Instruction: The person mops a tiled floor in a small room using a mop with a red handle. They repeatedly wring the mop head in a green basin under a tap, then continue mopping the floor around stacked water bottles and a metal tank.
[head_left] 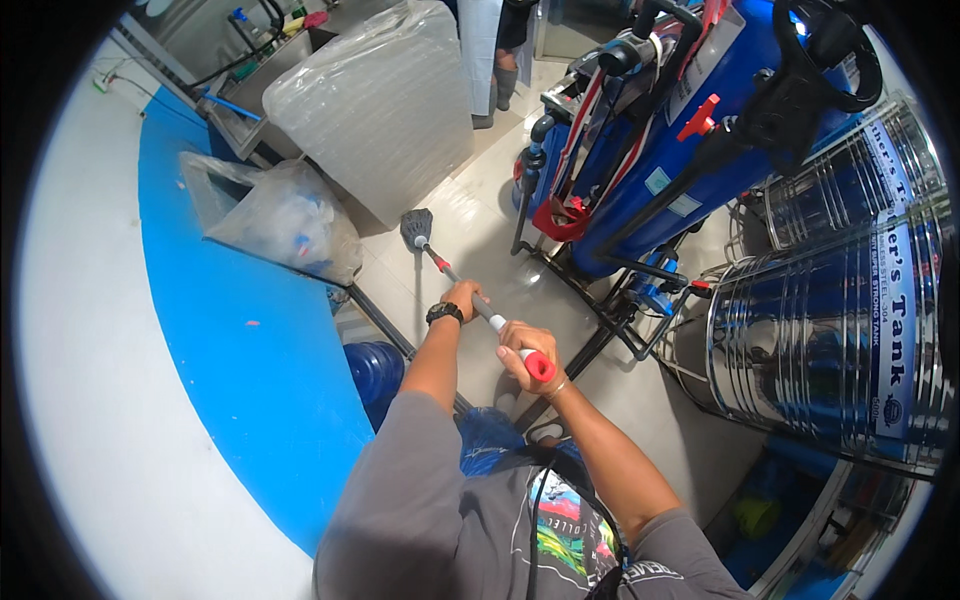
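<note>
Both of my hands are wrapped round the pole of a mop [441, 262], which slants away from me toward the far left. My left hand [463, 297], with a dark watch at its wrist, grips the grey middle of the pole. Closer to my body, my right hand [528, 350] closes round the white upper part, just below the red end cap [540, 367]. The dark grey mop head [416, 227] rests on the pale tiled floor [497, 268], beside a large plastic-wrapped panel and a clear plastic bag.
The wrapped panel [375, 105] and the stuffed plastic bag [300, 215] stand at the left, by a blue-and-white wall [260, 370]. A blue water jug [375, 370] sits near my left elbow. Tall blue filter tanks [640, 180] with pipes and shiny steel tanks [790, 340] fill the right. Another person's legs [495, 60] show beyond.
</note>
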